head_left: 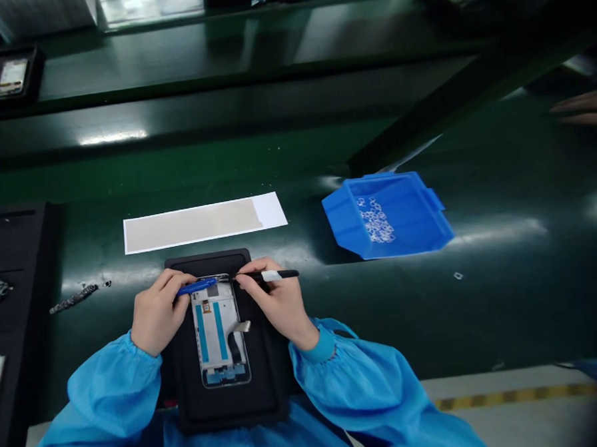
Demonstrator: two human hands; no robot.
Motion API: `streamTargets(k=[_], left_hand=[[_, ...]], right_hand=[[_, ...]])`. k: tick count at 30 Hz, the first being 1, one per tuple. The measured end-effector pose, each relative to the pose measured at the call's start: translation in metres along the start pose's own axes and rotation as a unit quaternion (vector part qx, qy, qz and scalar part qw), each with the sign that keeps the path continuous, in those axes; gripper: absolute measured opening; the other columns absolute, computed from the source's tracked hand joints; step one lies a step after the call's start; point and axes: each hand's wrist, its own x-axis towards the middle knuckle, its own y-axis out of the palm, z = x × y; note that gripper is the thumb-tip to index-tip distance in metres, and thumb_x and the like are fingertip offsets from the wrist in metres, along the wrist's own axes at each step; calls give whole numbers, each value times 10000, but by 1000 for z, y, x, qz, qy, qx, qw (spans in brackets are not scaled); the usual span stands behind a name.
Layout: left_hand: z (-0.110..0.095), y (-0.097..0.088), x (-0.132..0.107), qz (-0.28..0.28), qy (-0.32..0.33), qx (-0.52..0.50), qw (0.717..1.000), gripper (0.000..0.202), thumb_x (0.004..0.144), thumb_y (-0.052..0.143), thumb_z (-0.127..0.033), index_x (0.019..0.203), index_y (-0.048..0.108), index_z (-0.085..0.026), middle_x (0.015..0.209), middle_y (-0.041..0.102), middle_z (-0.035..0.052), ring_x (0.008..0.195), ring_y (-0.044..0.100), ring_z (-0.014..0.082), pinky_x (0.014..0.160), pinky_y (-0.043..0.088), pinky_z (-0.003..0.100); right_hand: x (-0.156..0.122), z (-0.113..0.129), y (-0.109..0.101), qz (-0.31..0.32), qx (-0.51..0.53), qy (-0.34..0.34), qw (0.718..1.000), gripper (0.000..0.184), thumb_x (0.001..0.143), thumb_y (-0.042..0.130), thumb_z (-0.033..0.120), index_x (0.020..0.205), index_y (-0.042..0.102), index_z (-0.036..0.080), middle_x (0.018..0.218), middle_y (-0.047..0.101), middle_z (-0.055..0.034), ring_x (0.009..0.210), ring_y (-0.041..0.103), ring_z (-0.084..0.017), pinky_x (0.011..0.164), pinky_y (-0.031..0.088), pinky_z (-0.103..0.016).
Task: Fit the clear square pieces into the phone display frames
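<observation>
A smartphone frame [215, 328] with its inside facing up lies in a black tray [262, 392] in front of me. Two blue strips and a dark flex cable show on it. My left hand [161, 309] is closed around a blue pen-like tool [196, 286], whose end lies over the phone's upper left edge. From the other side my right hand [277, 301] pinches a black pen-like tool [288, 274] with a white band, its tip near the phone's top right corner. The exact contact of both tips is too small to make out.
A white sheet with a beige strip [193, 225] lies beyond the tray. To its right stands a blue bin [412, 211] with many small white rings. A black compartment tray [19, 245] and a row of small dark parts [75, 298] are at left. Another person's hand [585, 108] shows far right.
</observation>
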Motion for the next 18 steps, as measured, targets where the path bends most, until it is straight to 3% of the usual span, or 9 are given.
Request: streamTargets(k=[5, 18], left_hand=[[-1, 0, 0, -3, -4, -15, 1000, 259, 883, 443, -114, 1005, 651, -209, 976, 700, 30, 799, 686, 159, 670, 553, 250], [-1, -1, 1, -7, 2, -17, 1000, 253, 884, 446, -118, 1003, 651, -207, 967, 706, 30, 788, 686, 155, 619, 540, 244]], right_hand=[[1, 0, 1, -19, -56, -25, 998, 178, 881, 650, 336, 767, 598, 209, 702, 618, 4, 531, 575, -132, 485, 454, -256], [-1, 1, 4, -6, -109, -76, 991, 179, 929, 616, 339, 798, 599, 218, 698, 643, -1, 594, 638, -165, 520, 489, -277]])
